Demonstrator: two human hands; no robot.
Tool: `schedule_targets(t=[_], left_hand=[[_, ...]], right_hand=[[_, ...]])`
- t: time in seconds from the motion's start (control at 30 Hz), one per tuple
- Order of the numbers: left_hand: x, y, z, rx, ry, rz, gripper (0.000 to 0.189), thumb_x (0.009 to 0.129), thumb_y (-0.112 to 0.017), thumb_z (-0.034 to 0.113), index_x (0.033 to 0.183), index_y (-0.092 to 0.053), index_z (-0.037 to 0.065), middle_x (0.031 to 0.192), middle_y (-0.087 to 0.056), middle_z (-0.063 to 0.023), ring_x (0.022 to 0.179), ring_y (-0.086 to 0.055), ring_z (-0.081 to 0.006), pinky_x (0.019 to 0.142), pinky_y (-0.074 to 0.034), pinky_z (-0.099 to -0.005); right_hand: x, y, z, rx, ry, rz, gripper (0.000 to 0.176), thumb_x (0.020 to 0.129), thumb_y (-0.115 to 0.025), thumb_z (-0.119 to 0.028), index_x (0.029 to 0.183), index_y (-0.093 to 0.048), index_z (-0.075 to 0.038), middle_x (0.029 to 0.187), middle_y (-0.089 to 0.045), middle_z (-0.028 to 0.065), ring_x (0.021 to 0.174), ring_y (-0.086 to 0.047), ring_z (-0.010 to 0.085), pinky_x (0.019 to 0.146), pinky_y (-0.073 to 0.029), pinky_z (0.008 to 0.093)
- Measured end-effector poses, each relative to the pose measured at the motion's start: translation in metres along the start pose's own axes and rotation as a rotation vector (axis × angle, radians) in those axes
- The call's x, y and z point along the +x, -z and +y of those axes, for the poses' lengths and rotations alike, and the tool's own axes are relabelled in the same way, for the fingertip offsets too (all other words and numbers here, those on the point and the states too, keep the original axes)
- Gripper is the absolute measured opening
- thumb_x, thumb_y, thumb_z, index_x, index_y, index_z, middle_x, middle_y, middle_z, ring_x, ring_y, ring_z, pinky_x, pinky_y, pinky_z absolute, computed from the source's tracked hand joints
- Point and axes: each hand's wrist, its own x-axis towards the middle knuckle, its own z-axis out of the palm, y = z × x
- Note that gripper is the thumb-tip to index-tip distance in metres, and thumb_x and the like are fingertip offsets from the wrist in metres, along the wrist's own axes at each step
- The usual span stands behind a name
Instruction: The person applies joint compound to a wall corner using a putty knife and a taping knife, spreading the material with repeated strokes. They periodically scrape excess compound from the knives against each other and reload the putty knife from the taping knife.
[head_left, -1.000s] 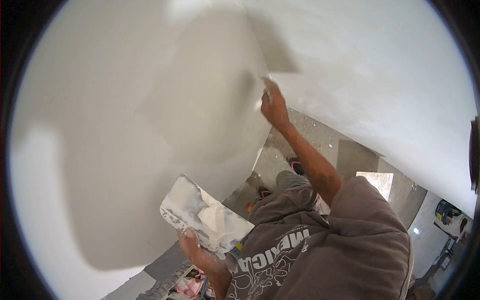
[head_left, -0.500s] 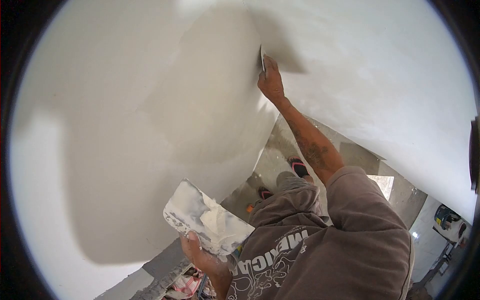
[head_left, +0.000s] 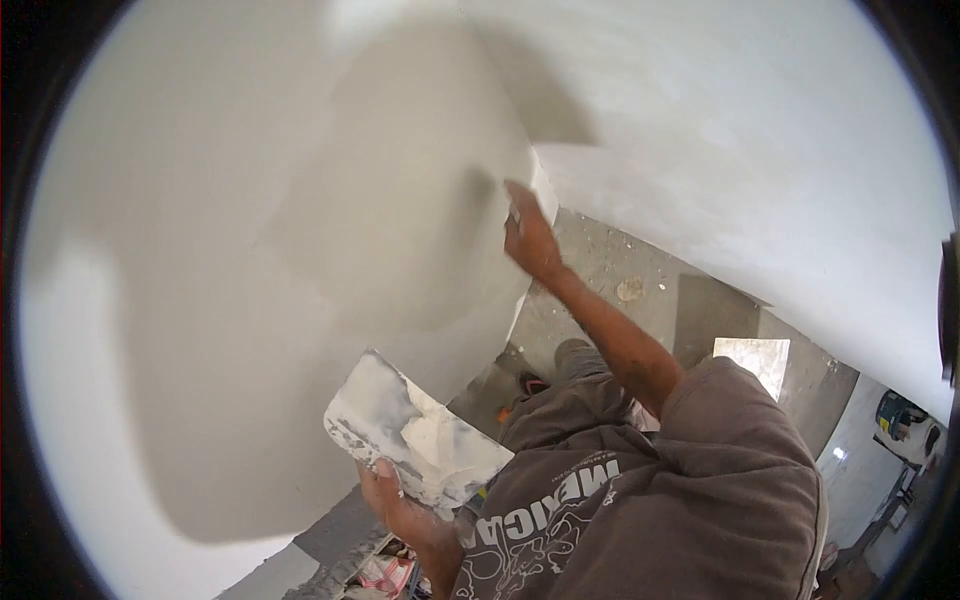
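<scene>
My left hand (head_left: 392, 500) is closed round the underside of a flat, round-cornered plastering trowel (head_left: 362, 395), which I hold low against my body. A thick smear of creamy white putty (head_left: 428, 440) lies across its face. Out in front, my right hand (head_left: 532, 240) is closed on a putty knife (head_left: 515, 213), mostly hidden by the fingers and seen nearly edge-on. That hand overlaps the lower end of the corner where the left wall (head_left: 400, 230) meets the right wall (head_left: 720, 130). Damp-looking, darker patches and my shadow mark the left wall.
Below is a grey, spattered concrete floor (head_left: 640, 265) with my sandalled foot (head_left: 533, 383) on it. A bright pale square (head_left: 755, 362) shows on the floor at the right. A dark green bucket (head_left: 897, 412) stands far right. Red-and-white packaging (head_left: 388, 577) lies at the bottom left.
My right hand has come down from higher up the wall corner, toward me, with the putty knife. The left hand and the loaded trowel stay almost where they were.
</scene>
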Motion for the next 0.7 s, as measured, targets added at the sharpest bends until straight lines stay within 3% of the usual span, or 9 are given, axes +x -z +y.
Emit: schedule_targets(t=[0.1,0.2,0.3,0.37,0.6,0.63,0.7], left_hand=[[-0.001,0.002,-0.001,-0.071,0.021,0.018,0.057,0.094,-0.051,0.027,0.135,-0.035,-0.01,0.124,-0.05,-0.0237,0.112,-0.057,-0.0312,0.094,-0.047,-0.0403],[-0.003,-0.001,-0.001,-0.057,-0.006,0.023,0.052,0.095,-0.049,0.029,0.133,-0.042,-0.006,0.118,-0.055,-0.0183,0.105,-0.06,-0.0266,0.087,-0.051,-0.037],[-0.006,-0.004,-0.003,-0.094,0.015,0.094,0.054,0.094,-0.05,0.028,0.135,-0.04,-0.007,0.12,-0.055,-0.0197,0.107,-0.06,-0.0288,0.089,-0.051,-0.0391],[-0.006,-0.001,-0.004,-0.097,0.011,0.083,0.055,0.094,-0.051,0.027,0.135,-0.04,-0.007,0.121,-0.055,-0.0204,0.108,-0.059,-0.0298,0.089,-0.051,-0.0403],[-0.001,0.009,-0.011,-0.083,0.024,0.06,0.055,0.093,-0.052,0.027,0.133,-0.04,-0.008,0.12,-0.054,-0.0205,0.106,-0.06,-0.0301,0.089,-0.051,-0.0404],[0.001,0.012,-0.011,-0.068,0.04,0.048,0.055,0.093,-0.052,0.027,0.133,-0.041,-0.008,0.12,-0.054,-0.0203,0.106,-0.06,-0.03,0.089,-0.051,-0.0404],[0.004,0.017,-0.009,-0.031,0.076,0.022,0.055,0.093,-0.052,0.027,0.133,-0.041,-0.009,0.12,-0.054,-0.02,0.106,-0.059,-0.0299,0.09,-0.05,-0.0404]], right_hand=[[0.062,0.013,0.024,-0.066,0.075,0.166,0.042,0.089,-0.048,0.004,0.131,-0.045,0.004,0.128,-0.051,0.0258,0.121,-0.05,0.0408,0.103,-0.041,0.0433],[0.101,0.014,0.043,-0.051,0.13,0.218,0.042,0.088,-0.047,0.005,0.13,-0.045,0.006,0.125,-0.051,0.0265,0.117,-0.051,0.0419,0.102,-0.042,0.0445],[0.118,0.008,0.058,-0.099,0.095,0.201,0.053,0.079,-0.049,0.008,0.132,-0.042,0.007,0.128,-0.048,0.0267,0.121,-0.046,0.0423,0.106,-0.04,0.0456],[0.125,0.001,0.064,-0.112,0.119,0.186,0.055,0.079,-0.05,0.008,0.133,-0.04,0.007,0.129,-0.047,0.0273,0.123,-0.044,0.0424,0.106,-0.039,0.046],[0.108,-0.008,0.049,-0.147,0.095,0.128,0.063,0.079,-0.055,0.005,0.139,-0.034,0.007,0.134,-0.041,0.0289,0.127,-0.039,0.0438,0.11,-0.034,0.0474],[0.095,-0.009,0.034,-0.139,0.078,0.148,0.056,0.079,-0.052,0.006,0.134,-0.042,0.008,0.133,-0.045,0.0264,0.126,-0.043,0.0419,0.11,-0.035,0.0433],[0.063,-0.005,0.008,-0.078,0.093,0.081,0.059,0.078,-0.053,0.007,0.135,-0.041,0.006,0.135,-0.045,0.026,0.129,-0.041,0.0415,0.111,-0.033,0.0439]])
